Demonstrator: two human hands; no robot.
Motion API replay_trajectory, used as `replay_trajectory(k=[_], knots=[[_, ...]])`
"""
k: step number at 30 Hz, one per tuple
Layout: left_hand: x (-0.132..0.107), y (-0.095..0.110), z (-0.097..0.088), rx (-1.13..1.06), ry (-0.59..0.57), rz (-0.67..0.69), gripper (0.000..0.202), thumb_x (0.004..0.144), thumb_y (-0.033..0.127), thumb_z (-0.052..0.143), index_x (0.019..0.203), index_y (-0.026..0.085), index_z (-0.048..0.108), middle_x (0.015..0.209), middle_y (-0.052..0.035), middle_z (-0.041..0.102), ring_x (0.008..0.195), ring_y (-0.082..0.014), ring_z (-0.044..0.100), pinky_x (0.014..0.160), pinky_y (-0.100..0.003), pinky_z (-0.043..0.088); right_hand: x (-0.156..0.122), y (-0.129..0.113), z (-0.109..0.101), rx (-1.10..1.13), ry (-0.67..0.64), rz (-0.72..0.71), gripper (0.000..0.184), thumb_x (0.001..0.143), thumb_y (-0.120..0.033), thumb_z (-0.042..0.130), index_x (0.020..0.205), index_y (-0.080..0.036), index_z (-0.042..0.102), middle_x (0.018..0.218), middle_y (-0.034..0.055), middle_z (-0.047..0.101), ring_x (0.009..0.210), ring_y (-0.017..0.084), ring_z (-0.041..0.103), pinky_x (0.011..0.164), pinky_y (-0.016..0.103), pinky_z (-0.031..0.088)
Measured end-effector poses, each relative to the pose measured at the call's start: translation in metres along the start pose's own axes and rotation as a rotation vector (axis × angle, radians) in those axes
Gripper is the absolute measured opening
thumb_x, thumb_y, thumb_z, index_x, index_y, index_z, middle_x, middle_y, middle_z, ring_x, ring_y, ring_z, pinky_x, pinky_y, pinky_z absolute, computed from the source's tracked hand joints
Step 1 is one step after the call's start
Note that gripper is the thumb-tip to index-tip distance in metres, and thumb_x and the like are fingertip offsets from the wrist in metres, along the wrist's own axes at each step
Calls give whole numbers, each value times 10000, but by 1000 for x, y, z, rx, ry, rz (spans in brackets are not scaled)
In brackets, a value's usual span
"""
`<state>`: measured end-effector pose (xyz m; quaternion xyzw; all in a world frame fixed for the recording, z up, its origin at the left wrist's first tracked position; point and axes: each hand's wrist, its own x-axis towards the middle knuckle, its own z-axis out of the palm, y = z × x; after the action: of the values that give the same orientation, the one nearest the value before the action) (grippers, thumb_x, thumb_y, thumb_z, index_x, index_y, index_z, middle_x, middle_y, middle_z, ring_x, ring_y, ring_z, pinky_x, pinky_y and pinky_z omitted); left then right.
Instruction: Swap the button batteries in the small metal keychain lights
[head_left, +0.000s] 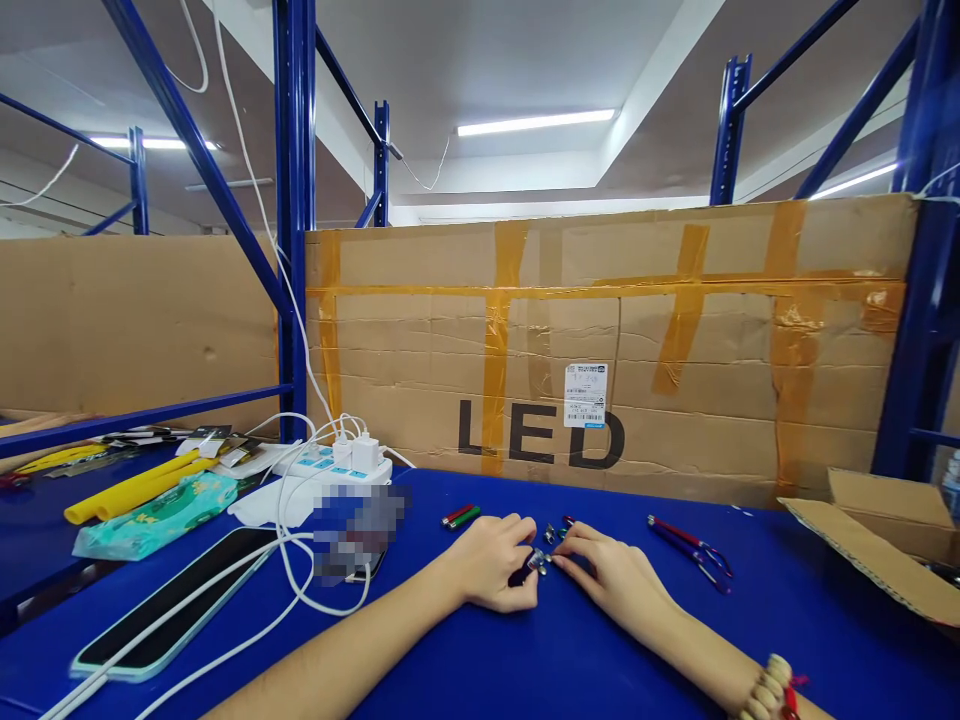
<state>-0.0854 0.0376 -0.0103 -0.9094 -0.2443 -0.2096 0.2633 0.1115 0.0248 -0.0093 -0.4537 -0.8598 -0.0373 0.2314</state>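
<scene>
My left hand [496,565] rests low over the blue tabletop with its fingers curled in, and what it grips is mostly hidden by the fingers. Small shiny silvery metal pieces [538,562] show at its fingertips. From the other side, my right hand [606,572] pinches at one of these pieces between thumb and forefinger. Just beyond the hands lie more small silvery pieces [551,533]. Short red and green metallic tubes [460,516] lie side by side past my left hand. To the right are slim red and purple metallic items [690,550], one ending in a loop.
A power strip [337,465] with white cables stands at the left, near a phone-like device [176,600] in a pale case. Yellow tubes [142,485] and a teal packet [157,515] lie behind it. An open cardboard box [885,545] is at the right; a cardboard panel [420,350] closes the back.
</scene>
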Motion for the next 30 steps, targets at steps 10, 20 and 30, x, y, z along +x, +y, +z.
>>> replay_trajectory(k=[10,20,30], knots=[[0,3,-1,21,-18,-22,171,690,274,523,589,147,575,753,-44,535,645,-144,493,487,-239,397,-6,-11,-4,97,284,-115,235,912,-329,333,890,-236,548,886,9,620,575,90,593,545,192,473],[2,1,3,121,94,47,250,746,334,543,566,161,555,626,-20,458,622,-138,474,416,-208,327,-7,-9,1,168,362,-267,259,896,-361,403,839,-226,618,783,34,640,642,106,625,562,171,495],[-1,-2,10,164,133,74,252,777,361,504,617,170,544,617,-20,437,655,-159,488,421,-207,324,-7,-9,1,236,416,-351,212,868,-285,470,875,-246,679,776,34,656,594,96,620,520,164,497]])
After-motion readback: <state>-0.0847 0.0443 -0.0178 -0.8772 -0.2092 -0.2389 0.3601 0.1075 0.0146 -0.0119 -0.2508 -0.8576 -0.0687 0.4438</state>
